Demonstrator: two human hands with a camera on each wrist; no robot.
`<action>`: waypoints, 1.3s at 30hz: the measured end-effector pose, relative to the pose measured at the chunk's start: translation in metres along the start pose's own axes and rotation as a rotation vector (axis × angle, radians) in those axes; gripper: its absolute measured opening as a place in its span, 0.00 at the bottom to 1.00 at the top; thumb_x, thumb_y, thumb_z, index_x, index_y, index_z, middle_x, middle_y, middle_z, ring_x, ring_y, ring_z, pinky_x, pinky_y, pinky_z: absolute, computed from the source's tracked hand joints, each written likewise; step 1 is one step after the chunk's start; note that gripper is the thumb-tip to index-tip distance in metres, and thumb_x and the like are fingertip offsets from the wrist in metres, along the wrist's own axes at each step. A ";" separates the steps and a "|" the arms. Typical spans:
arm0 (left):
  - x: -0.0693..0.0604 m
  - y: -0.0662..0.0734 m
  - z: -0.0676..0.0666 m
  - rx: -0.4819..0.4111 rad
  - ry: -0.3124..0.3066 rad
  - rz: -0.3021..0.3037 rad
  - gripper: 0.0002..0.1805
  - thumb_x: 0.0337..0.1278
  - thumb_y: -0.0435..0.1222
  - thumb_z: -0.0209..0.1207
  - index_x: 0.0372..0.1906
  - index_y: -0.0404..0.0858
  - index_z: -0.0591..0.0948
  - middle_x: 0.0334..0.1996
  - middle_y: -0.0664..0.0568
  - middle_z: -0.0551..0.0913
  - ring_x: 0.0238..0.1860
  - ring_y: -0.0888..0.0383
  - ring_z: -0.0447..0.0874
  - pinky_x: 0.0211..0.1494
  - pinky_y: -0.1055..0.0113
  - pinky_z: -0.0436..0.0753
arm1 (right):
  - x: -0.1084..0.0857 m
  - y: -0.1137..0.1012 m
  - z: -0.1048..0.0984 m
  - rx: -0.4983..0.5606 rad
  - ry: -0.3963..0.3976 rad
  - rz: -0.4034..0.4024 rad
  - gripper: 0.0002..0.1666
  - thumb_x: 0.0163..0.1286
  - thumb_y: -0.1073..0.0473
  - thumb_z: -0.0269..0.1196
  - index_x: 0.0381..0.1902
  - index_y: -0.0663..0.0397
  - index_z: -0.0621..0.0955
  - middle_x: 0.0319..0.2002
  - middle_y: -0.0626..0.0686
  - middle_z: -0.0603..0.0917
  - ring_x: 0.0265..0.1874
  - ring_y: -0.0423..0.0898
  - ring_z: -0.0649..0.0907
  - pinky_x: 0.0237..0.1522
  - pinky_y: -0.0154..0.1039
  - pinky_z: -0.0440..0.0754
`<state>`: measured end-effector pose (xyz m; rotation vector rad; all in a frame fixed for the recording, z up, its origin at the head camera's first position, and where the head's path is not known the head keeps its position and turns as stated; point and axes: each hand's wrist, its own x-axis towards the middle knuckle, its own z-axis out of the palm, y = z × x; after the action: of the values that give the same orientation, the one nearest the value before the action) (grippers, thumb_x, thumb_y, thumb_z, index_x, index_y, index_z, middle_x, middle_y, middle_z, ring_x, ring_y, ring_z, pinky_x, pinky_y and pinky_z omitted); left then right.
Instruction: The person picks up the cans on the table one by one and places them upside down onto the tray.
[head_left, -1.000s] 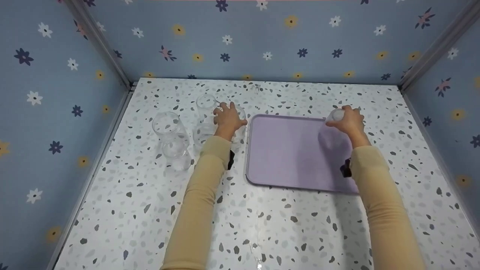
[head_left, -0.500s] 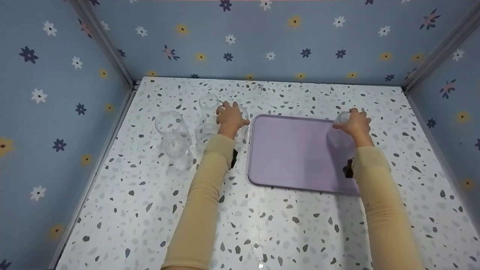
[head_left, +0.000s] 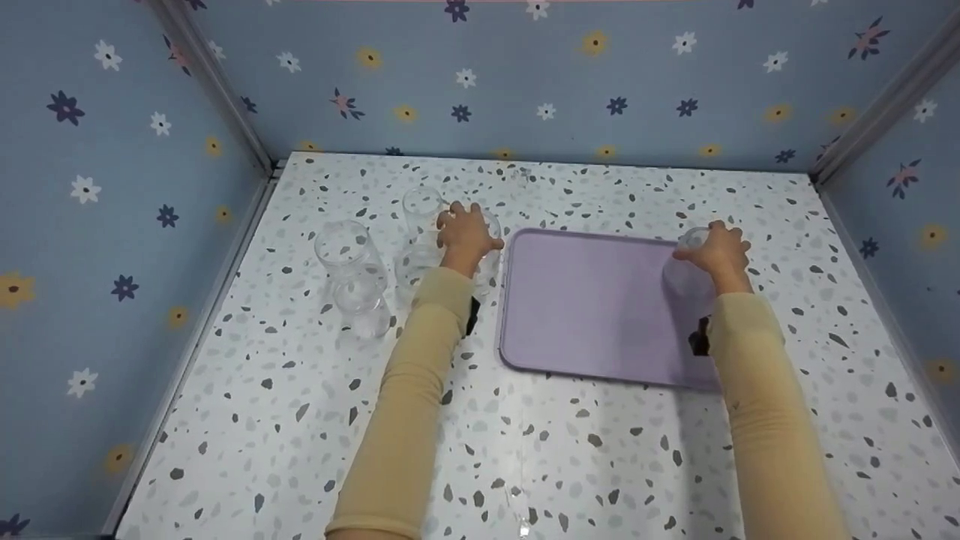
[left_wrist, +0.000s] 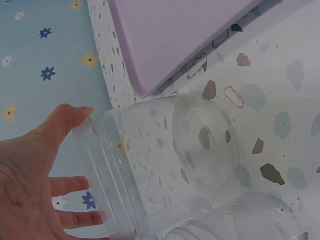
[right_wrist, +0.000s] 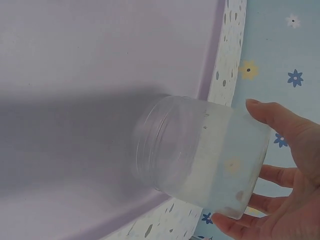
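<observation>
My right hand [head_left: 720, 253] grips a clear jar [right_wrist: 200, 155] by its base, thumb on one side and fingers on the other. The threaded mouth points down at the far right corner of the purple tray [head_left: 585, 300]. Whether the rim touches the tray I cannot tell. Left of the tray, my left hand [head_left: 466, 236] spans the top of another clear jar [left_wrist: 150, 165], its thumb and fingers around the rim. That jar stands upright on the table, partly hidden by the hand in the head view.
Several more clear jars stand left of my left hand, among them a tall one [head_left: 346, 246], a short one [head_left: 361, 296] and one at the back [head_left: 422, 206]. Flower-patterned panels [head_left: 540, 75] close off the back and both sides of the speckled table [head_left: 540, 450].
My right hand has moved a little right and toward me with its jar, which now stands straighter over the tray corner. The left hand stays at its jar. The head view has shifted slightly.
</observation>
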<state>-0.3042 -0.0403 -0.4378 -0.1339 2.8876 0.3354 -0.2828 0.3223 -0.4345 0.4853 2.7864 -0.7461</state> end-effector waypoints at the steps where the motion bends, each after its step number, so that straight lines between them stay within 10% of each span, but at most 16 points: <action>1: 0.000 0.000 0.000 0.000 0.002 0.001 0.47 0.45 0.59 0.57 0.67 0.41 0.54 0.60 0.35 0.54 0.55 0.36 0.57 0.43 0.49 0.75 | 0.001 0.001 0.000 -0.009 0.001 0.001 0.54 0.51 0.47 0.65 0.65 0.68 0.51 0.58 0.75 0.52 0.56 0.70 0.55 0.52 0.64 0.57; 39: 0.001 -0.002 0.003 0.006 0.050 0.016 0.47 0.43 0.60 0.58 0.66 0.41 0.57 0.60 0.36 0.56 0.54 0.37 0.60 0.40 0.52 0.77 | 0.000 0.003 0.004 -0.097 0.061 -0.061 0.55 0.52 0.45 0.65 0.64 0.71 0.50 0.59 0.77 0.49 0.58 0.71 0.51 0.54 0.65 0.50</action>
<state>-0.3038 -0.0418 -0.4414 -0.1200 2.9408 0.3303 -0.2814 0.3228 -0.4392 0.4137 2.8891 -0.6144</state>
